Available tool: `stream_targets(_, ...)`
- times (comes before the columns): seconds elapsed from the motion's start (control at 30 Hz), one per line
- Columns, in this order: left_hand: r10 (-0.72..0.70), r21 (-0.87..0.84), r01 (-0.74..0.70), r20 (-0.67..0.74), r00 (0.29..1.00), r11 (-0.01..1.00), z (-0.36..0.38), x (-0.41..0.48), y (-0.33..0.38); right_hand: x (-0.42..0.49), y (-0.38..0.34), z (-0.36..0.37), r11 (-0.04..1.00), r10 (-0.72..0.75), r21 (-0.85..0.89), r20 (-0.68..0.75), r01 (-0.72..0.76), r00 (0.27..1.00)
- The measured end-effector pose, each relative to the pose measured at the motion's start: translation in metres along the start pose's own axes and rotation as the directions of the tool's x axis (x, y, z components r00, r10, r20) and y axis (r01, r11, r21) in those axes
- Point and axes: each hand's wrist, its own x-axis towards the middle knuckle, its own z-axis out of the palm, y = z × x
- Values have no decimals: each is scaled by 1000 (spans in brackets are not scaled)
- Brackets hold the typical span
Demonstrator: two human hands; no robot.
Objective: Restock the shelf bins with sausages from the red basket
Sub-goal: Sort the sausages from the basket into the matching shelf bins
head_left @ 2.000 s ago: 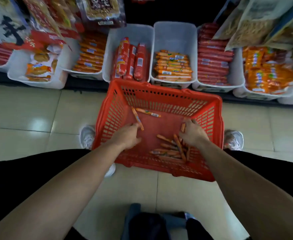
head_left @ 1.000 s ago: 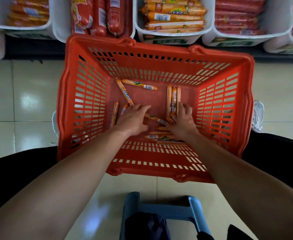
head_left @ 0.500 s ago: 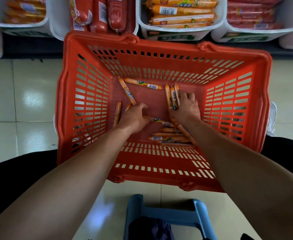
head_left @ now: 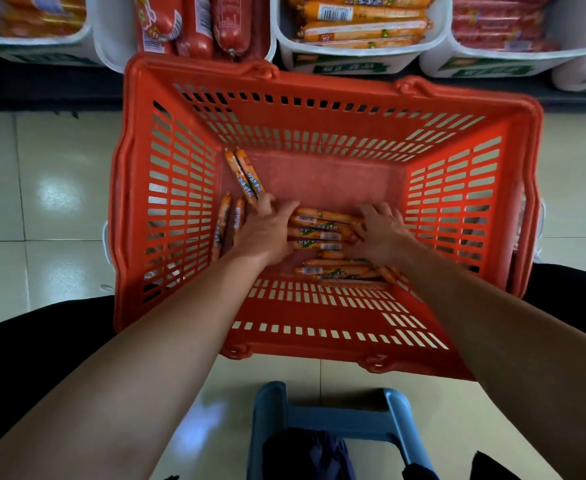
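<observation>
Red slotted plastic basket (head_left: 319,81) sits on the glossy beige tile floor (head_left: 42,202), right up against a low shelf of white plastic bins (head_left: 353,62). The thin orange-wrapped sausages (head_left: 319,233) are mostly stacked crosswise toward the basket's near edge, and a few by its left wall point toward the shelf. The left hand (head_left: 267,233) has straight fingers pressing the stack's left ends. The right hand (head_left: 381,233) has its fingers curled over the right ends.

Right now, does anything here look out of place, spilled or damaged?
Nothing damaged or spilled. The sausages lie loose at mixed angles on the red basket floor: a slanted pair far left, two along the left wall, the rest crosswise between the left hand and right hand. The basket sits skewed to the shelf bins.
</observation>
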Motion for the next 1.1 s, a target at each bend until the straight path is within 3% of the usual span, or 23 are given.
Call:
stream_targets(0.17,9,33,-10,33,999,999,0,0,0,-17,-17,20,972,230,-59,54,-227,972)
stream_targets(0.27,-24,58,21,50,998,998,0,1,-8,-20,-16,32,961,274,-34,-38,-275,961)
stream_targets(0.33,-22,81,17,64,998,997,0,2,-3,-22,-3,32,975,219,-4,-96,-220,971)
stream_targets(0.47,-33,24,31,95,995,999,2,4,1,-30,11,25,999,2,45,-51,0,999)
stream_targets(0.67,35,-85,-22,158,987,996,5,4,-3,-30,-2,31,974,-219,47,-50,221,974)
stream_targets(0.8,55,-174,-24,176,983,984,3,5,-9,-22,2,26,979,-186,-121,-185,165,965)
stream_targets(0.93,66,-176,-30,199,978,984,5,9,0,-15,9,20,972,-187,-141,6,186,982)
stream_targets(1.1,85,-188,-43,220,972,981,6,12,6,-17,14,24,955,-159,-247,30,162,987)
